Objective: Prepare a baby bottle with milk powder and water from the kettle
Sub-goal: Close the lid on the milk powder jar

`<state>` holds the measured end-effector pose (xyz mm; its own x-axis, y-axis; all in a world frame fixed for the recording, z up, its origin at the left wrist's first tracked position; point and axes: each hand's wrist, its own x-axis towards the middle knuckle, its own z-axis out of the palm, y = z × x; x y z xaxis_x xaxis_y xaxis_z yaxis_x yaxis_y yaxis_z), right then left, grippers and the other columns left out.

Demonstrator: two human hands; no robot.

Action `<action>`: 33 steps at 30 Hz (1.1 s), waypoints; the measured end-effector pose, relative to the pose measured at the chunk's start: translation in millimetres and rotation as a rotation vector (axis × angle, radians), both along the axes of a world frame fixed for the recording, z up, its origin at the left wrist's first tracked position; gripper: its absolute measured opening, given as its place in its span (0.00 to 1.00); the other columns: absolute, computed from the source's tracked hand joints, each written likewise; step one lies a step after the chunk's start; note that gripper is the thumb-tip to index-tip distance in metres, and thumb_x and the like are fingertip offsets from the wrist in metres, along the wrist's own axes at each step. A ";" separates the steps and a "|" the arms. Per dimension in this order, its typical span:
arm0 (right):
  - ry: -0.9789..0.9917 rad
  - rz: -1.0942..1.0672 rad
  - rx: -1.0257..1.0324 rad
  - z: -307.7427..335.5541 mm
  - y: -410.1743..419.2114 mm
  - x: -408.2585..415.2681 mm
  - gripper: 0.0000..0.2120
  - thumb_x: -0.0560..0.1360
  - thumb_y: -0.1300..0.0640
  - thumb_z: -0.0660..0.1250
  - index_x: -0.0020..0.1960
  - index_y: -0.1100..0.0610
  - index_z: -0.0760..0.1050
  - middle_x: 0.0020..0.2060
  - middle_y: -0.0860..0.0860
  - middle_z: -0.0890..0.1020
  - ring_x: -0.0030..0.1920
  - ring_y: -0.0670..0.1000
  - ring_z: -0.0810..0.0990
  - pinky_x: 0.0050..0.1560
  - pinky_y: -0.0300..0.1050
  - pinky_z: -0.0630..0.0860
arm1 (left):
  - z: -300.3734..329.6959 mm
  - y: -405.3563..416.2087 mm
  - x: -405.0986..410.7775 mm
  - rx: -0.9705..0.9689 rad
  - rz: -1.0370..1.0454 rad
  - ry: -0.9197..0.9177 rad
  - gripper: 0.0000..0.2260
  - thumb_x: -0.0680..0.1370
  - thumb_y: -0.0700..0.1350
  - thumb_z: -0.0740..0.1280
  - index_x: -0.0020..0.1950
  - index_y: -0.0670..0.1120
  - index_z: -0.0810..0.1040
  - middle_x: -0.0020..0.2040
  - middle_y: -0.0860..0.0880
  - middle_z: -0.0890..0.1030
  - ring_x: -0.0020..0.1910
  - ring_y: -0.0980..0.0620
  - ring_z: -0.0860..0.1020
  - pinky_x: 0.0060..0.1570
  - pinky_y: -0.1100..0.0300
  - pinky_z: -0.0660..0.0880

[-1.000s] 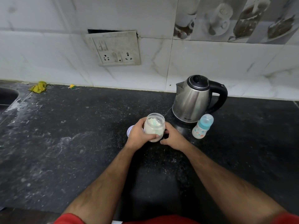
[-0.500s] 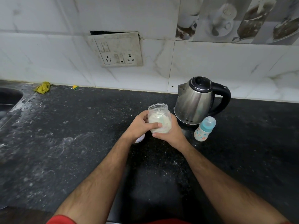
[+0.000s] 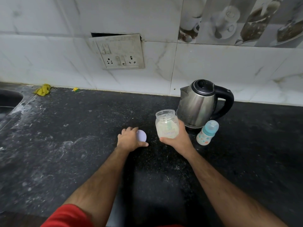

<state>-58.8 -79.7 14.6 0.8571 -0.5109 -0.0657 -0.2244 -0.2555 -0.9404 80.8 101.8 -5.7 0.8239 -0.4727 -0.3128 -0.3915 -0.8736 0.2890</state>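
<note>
My right hand (image 3: 177, 141) grips a clear open jar (image 3: 166, 123) of pale milk powder, held just above the black counter (image 3: 82, 145). A scoop seems to sit inside the powder. My left hand (image 3: 129, 140) holds the jar's white lid (image 3: 141, 135) down at the counter, left of the jar. A steel kettle (image 3: 198, 104) with a black handle and lid stands behind the jar. The baby bottle (image 3: 207, 132), with a blue teat and collar, stands capped to the right of my right hand, in front of the kettle.
A switch and socket plate (image 3: 119, 53) hangs loose on the tiled wall. A sink edge (image 3: 9, 99) shows at far left. A yellow rag (image 3: 43, 90) and a small yellow scrap (image 3: 75, 89) lie by the wall. Powder dusts the counter.
My left hand came off the jar and moved left and down with the white lid. My right hand now holds the open jar alone.
</note>
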 end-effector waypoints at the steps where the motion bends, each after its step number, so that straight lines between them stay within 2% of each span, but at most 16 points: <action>1: -0.003 -0.002 -0.001 -0.1 -0.1 -0.7 0.45 0.62 0.62 0.82 0.71 0.53 0.61 0.61 0.45 0.72 0.60 0.43 0.72 0.47 0.20 0.68 | -2.2 -0.8 -2.1 0.013 -0.007 -0.010 0.46 0.64 0.69 0.74 0.76 0.52 0.64 0.70 0.47 0.70 0.69 0.43 0.68 0.65 0.44 0.67; 4: 0.000 -0.003 -0.004 0.3 0.5 -3.1 0.45 0.61 0.62 0.82 0.72 0.55 0.61 0.61 0.45 0.73 0.60 0.43 0.72 0.47 0.20 0.67 | -6.7 -2.9 -4.8 0.043 -0.017 -0.092 0.44 0.66 0.67 0.73 0.77 0.51 0.63 0.70 0.46 0.71 0.69 0.42 0.68 0.65 0.45 0.68; 6: 0.005 0.001 0.003 1.7 1.5 -5.5 0.46 0.61 0.62 0.82 0.72 0.54 0.61 0.61 0.44 0.73 0.60 0.42 0.72 0.48 0.21 0.68 | -5.5 -4.6 -3.9 -0.036 0.031 -0.070 0.42 0.68 0.65 0.73 0.77 0.52 0.63 0.69 0.44 0.71 0.68 0.41 0.68 0.65 0.45 0.69; 9: 0.010 0.005 0.009 4.6 2.4 -9.6 0.44 0.61 0.62 0.82 0.69 0.50 0.61 0.59 0.40 0.73 0.57 0.31 0.73 0.48 0.21 0.68 | 6.8 -10.8 -1.6 -0.372 0.218 0.117 0.34 0.71 0.61 0.71 0.75 0.53 0.68 0.68 0.44 0.73 0.65 0.42 0.73 0.66 0.47 0.71; 11: 0.011 0.014 0.001 6.5 3.2 -12.7 0.43 0.61 0.62 0.82 0.67 0.47 0.61 0.57 0.36 0.72 0.55 0.24 0.70 0.47 0.19 0.67 | 22.4 -17.5 0.4 -0.660 0.385 0.270 0.30 0.71 0.61 0.69 0.68 0.48 0.74 0.64 0.44 0.78 0.58 0.46 0.78 0.59 0.50 0.75; 13: 0.020 0.035 -0.005 7.9 5.1 -15.6 0.43 0.61 0.60 0.82 0.67 0.47 0.61 0.58 0.37 0.72 0.55 0.24 0.70 0.48 0.20 0.68 | 40.7 -24.9 4.1 -0.919 0.505 0.419 0.33 0.69 0.62 0.67 0.65 0.39 0.73 0.61 0.39 0.79 0.53 0.49 0.78 0.50 0.53 0.75; 14: 0.026 0.046 -0.008 8.4 6.6 -17.1 0.44 0.61 0.59 0.82 0.67 0.46 0.61 0.59 0.37 0.72 0.56 0.25 0.70 0.48 0.20 0.68 | 49.7 -28.1 5.9 -1.013 0.535 0.477 0.34 0.69 0.62 0.68 0.65 0.38 0.71 0.60 0.39 0.79 0.52 0.49 0.78 0.47 0.53 0.75; 15: 0.034 0.054 -0.011 9.0 8.7 -18.4 0.44 0.60 0.58 0.82 0.67 0.46 0.60 0.59 0.37 0.72 0.56 0.26 0.70 0.48 0.21 0.69 | 57.6 -31.1 7.1 -1.090 0.545 0.523 0.34 0.70 0.61 0.68 0.66 0.40 0.70 0.60 0.40 0.79 0.54 0.48 0.79 0.47 0.53 0.75; 17: 0.046 0.061 -0.006 10.9 12.6 -19.5 0.45 0.59 0.56 0.82 0.68 0.46 0.60 0.58 0.36 0.72 0.57 0.30 0.71 0.48 0.24 0.71 | 70.2 -37.3 8.4 -1.179 0.521 0.609 0.29 0.72 0.59 0.70 0.67 0.45 0.69 0.61 0.44 0.79 0.57 0.48 0.79 0.53 0.52 0.76; 19: 0.038 0.063 0.002 13.8 15.8 -18.7 0.45 0.59 0.55 0.82 0.69 0.47 0.61 0.58 0.37 0.73 0.58 0.33 0.72 0.49 0.26 0.71 | 78.9 -43.6 5.0 -1.190 0.454 0.684 0.26 0.75 0.55 0.71 0.67 0.48 0.67 0.61 0.44 0.79 0.58 0.47 0.80 0.60 0.50 0.75; 21: 0.015 0.055 0.023 18.3 17.1 -17.3 0.44 0.60 0.57 0.82 0.69 0.50 0.62 0.59 0.41 0.74 0.59 0.37 0.74 0.52 0.30 0.73 | 83.9 -48.5 -2.2 -1.188 0.374 0.719 0.27 0.74 0.52 0.72 0.68 0.50 0.64 0.61 0.44 0.78 0.58 0.48 0.80 0.64 0.48 0.74; 24: -0.021 0.041 0.056 27.5 16.6 -17.4 0.44 0.59 0.55 0.82 0.69 0.51 0.62 0.59 0.41 0.75 0.58 0.37 0.75 0.50 0.30 0.74 | 92.1 -51.0 -13.4 -1.149 0.243 0.710 0.32 0.70 0.50 0.72 0.71 0.53 0.64 0.59 0.46 0.79 0.59 0.48 0.79 0.61 0.52 0.74; 26: -0.021 0.049 0.063 34.8 15.6 -18.6 0.45 0.58 0.54 0.83 0.68 0.48 0.62 0.58 0.39 0.75 0.56 0.33 0.75 0.48 0.28 0.73 | 100.8 -51.1 -18.3 -1.100 0.163 0.676 0.30 0.70 0.50 0.69 0.72 0.53 0.68 0.60 0.49 0.80 0.59 0.51 0.79 0.54 0.58 0.75; 28: -0.004 0.066 0.054 40.3 15.6 -20.9 0.46 0.56 0.49 0.83 0.67 0.44 0.63 0.57 0.37 0.76 0.55 0.31 0.75 0.48 0.29 0.73 | 109.8 -50.7 -20.0 -1.046 0.086 0.623 0.24 0.71 0.50 0.66 0.68 0.52 0.76 0.61 0.51 0.80 0.59 0.53 0.79 0.52 0.61 0.74; 31: 0.014 0.078 0.025 44.8 18.6 -23.5 0.45 0.54 0.43 0.82 0.66 0.41 0.63 0.55 0.36 0.78 0.54 0.33 0.76 0.48 0.33 0.75 | 122.6 -51.5 -20.8 -0.925 -0.037 0.567 0.15 0.79 0.52 0.62 0.64 0.55 0.80 0.62 0.54 0.80 0.58 0.57 0.79 0.54 0.61 0.74; 33: 0.000 0.063 0.021 47.6 21.7 -24.4 0.44 0.54 0.42 0.81 0.64 0.39 0.64 0.53 0.34 0.79 0.53 0.32 0.77 0.46 0.32 0.75 | 129.3 -52.1 -22.1 -0.857 -0.056 0.561 0.19 0.83 0.60 0.55 0.64 0.56 0.80 0.62 0.54 0.81 0.60 0.59 0.78 0.59 0.61 0.72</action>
